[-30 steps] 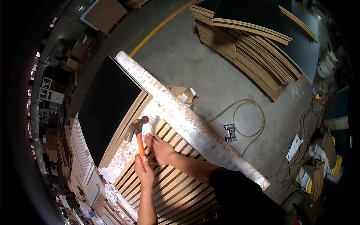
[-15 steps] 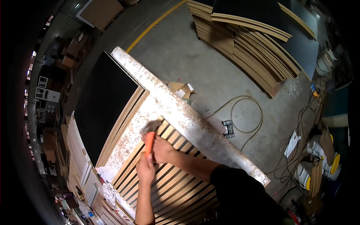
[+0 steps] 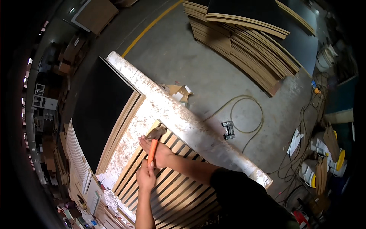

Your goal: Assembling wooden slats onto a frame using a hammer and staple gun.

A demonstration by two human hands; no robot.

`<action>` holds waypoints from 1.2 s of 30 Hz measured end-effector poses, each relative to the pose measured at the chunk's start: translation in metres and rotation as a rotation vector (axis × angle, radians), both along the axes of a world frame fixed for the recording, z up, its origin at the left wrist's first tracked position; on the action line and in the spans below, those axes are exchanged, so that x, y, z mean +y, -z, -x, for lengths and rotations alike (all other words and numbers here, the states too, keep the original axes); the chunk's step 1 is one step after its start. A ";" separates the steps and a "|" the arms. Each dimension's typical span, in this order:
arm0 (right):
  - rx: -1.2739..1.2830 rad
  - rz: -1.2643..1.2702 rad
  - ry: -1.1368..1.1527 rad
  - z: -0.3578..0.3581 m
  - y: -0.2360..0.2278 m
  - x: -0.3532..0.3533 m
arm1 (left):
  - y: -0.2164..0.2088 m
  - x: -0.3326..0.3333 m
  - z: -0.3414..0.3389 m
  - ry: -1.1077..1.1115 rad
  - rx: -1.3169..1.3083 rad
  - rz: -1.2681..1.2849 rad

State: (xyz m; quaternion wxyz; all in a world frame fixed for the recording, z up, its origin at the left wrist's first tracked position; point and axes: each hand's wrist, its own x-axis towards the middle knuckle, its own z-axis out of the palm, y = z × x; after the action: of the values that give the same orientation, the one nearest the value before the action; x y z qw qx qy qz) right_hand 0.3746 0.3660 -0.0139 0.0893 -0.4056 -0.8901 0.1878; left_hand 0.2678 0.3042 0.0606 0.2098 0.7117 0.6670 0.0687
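- Left hand (image 3: 145,176): closed round hammer (image 3: 153,148) handle; head at 11 o'clock on slatted panel (image 3: 171,187).
- Right hand (image 3: 162,155): flat, unclenched, on slats.
- Judgement: fingers lie close beside hammer head; better set clear, palm steadying.
- Worktop (image 3: 183,114): whitish, scuffed; dark boards (image 3: 103,114) at 10 o'clock.
- Floor (image 3: 167,53): grey; board stack (image 3: 248,53) at 1 o'clock, hose coil (image 3: 262,116) at 2.

Grey concrete floor (image 3: 175,57) spreads across the upper middle of the frame, a yellow line (image 3: 149,26) crossing it toward the upper left. Dark-faced boards (image 3: 263,57) are stacked at the upper right. Below them a thin hose (image 3: 262,114) lies looped. White, yellow-edged buckets (image 3: 307,171) sit at lower right. Bright windows (image 3: 29,61) dot the dim left edge; strong light whitens the mottled worktop (image 3: 167,101) at centre.
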 end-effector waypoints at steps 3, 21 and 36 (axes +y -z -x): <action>0.023 0.070 -0.046 -0.015 -0.010 0.002 | -0.005 -0.008 -0.006 -0.036 -0.131 -0.029; -0.092 0.151 -0.131 -0.032 -0.020 -0.035 | -0.008 -0.035 -0.009 0.037 -0.115 -0.067; 0.408 0.017 0.084 -0.025 0.014 -0.072 | -0.022 -0.063 -0.019 0.053 -0.105 -0.002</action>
State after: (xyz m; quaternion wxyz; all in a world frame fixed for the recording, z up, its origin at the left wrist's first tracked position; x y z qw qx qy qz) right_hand 0.4000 0.2938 -0.0283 0.2720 -0.3969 -0.8342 0.2694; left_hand 0.2865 0.2416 0.0825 0.2454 0.7248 0.6358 0.1011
